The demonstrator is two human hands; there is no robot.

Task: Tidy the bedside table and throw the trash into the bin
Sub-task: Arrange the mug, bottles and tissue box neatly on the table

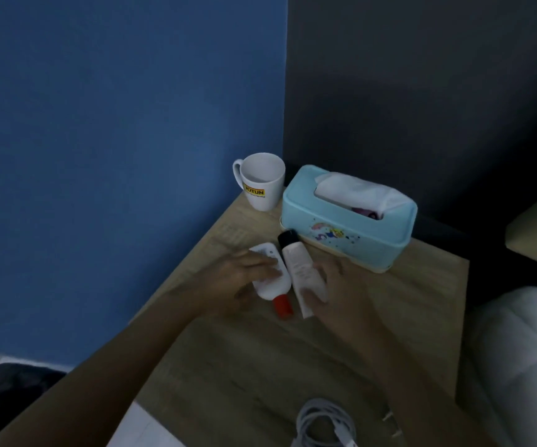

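Observation:
On the wooden bedside table (293, 359) two tubes lie side by side. My left hand (244, 279) grips a white tube with a red cap (273, 282), the cap pointing toward me. My right hand (341, 291) grips a longer white tube with a black cap (296, 259), whose cap end touches the light blue tissue box (347, 227). A white mug with a yellow label (260, 180) stands upright in the far corner by the blue wall.
A coiled white cable with a plug (325, 424) lies at the table's near edge, beside a white flat object (141, 430). A white pillow or bedding (518, 350) lies to the right. A dark panel rises behind the tissue box.

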